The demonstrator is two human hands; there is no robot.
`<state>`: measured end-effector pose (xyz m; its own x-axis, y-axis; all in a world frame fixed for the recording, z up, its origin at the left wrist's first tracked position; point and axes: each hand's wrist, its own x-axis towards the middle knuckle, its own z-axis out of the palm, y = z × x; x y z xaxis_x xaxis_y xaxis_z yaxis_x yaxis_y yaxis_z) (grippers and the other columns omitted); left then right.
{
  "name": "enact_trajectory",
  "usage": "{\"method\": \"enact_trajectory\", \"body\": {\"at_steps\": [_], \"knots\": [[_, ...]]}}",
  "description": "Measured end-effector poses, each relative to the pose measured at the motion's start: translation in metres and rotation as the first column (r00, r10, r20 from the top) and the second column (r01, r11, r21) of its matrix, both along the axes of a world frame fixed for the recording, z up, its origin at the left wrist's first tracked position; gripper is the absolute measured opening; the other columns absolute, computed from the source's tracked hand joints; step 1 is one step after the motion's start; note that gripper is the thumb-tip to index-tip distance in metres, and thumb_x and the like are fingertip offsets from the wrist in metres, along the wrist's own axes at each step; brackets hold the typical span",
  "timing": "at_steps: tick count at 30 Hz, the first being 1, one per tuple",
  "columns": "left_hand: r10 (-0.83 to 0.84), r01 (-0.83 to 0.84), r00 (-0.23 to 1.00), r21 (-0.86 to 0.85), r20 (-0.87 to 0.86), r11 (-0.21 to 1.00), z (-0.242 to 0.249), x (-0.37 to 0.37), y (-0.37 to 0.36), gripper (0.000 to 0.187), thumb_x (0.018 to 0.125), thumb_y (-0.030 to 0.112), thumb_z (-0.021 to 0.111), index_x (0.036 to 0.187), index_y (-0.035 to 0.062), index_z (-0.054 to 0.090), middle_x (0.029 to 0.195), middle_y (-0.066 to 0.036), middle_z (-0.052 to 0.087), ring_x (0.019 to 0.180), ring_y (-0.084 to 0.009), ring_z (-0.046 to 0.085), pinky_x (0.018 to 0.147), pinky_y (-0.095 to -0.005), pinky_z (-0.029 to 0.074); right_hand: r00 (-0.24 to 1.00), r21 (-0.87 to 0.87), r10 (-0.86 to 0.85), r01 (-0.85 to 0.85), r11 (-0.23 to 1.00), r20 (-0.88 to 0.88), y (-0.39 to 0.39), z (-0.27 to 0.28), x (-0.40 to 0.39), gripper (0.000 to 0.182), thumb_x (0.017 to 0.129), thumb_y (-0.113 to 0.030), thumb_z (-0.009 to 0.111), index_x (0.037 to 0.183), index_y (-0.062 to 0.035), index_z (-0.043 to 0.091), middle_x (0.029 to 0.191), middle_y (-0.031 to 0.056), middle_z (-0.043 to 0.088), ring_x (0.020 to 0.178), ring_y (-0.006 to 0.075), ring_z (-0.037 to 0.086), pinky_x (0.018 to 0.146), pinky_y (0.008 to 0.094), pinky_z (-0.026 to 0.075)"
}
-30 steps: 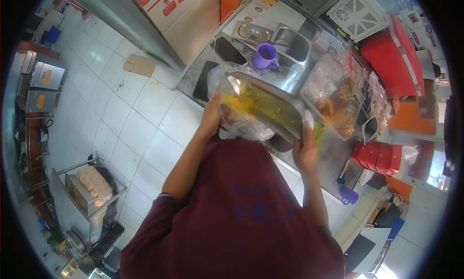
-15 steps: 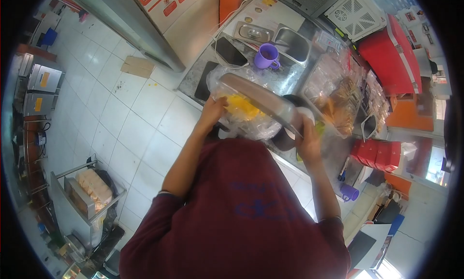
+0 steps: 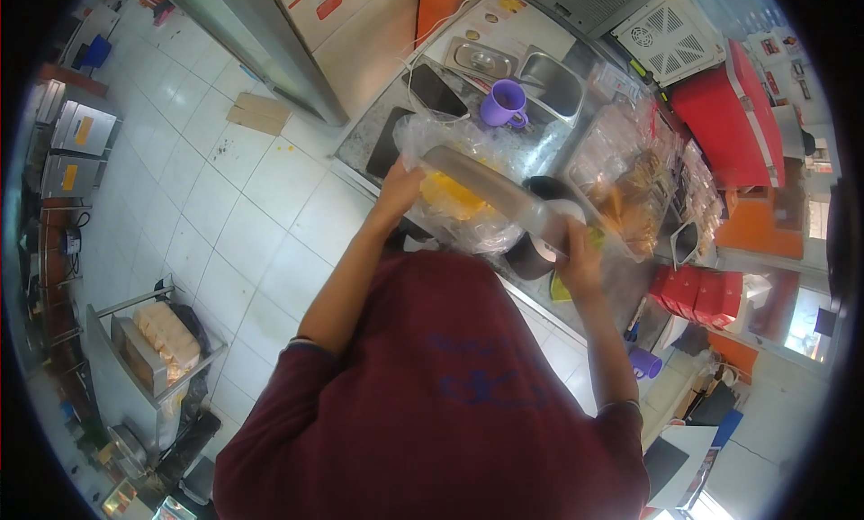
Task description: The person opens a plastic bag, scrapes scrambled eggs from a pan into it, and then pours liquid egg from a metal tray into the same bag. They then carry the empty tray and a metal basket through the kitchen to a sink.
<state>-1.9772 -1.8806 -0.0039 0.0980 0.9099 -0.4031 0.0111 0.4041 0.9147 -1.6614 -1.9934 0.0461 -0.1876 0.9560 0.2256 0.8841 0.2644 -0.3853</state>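
Note:
My right hand [image 3: 579, 257] grips the near right end of a steel food pan [image 3: 490, 189], which is tipped on its side above a clear plastic bag [image 3: 481, 236]. Inside the bag lies a mass of yellow food [image 3: 450, 196], partly covered by the pan. My left hand [image 3: 400, 189] pinches the bag's left edge, close to the pan's far end. A black round container [image 3: 529, 259] with a white inside sits beside the bag, near my right hand. Just beyond the bag stands a purple mug [image 3: 502, 104].
Two dark phones [image 3: 438, 92] lie on the steel counter's left side. Behind the mug are a steel lid [image 3: 481, 59] and a steel pan [image 3: 551, 81]. Packaged food [image 3: 630, 178] lies in clear plastic to the right, near red boxes [image 3: 700, 295]. A metal upright [image 3: 261, 52] borders the counter.
My left hand has risen slightly at the bag's edge. The steel pan has shifted a little to the right and tilted, still in my right hand.

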Motion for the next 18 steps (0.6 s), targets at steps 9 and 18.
{"method": "enact_trajectory", "body": {"at_steps": [9,18], "knots": [[0.009,-0.005,0.997,-0.064,0.072,0.998,-0.025,-0.004,0.004,0.048,0.083,0.012,0.045,0.13,0.0047,0.046,0.101,-0.007,0.056,0.088,-0.0144,0.052,0.073,-0.0295,0.045,1.0,0.051,-0.006,0.006,0.999,0.01,0.0,-0.004,0.005,0.071,0.059,0.011,0.062,0.126,-0.0073,0.046,0.118,0.0153,0.057,0.105,0.0368,0.057,0.083,0.0416,0.051],[-0.019,0.021,1.0,0.077,-0.023,0.997,-0.011,-0.012,0.004,0.054,0.084,0.014,0.05,0.136,0.0034,0.04,0.119,-0.012,0.057,0.106,-0.0201,0.055,0.091,-0.0305,0.042,0.999,0.043,-0.049,0.05,0.998,-0.023,0.01,-0.007,0.002,0.067,0.063,0.009,0.062,0.125,-0.0078,0.047,0.116,0.0161,0.057,0.103,0.0367,0.058,0.082,0.0422,0.051]]}}
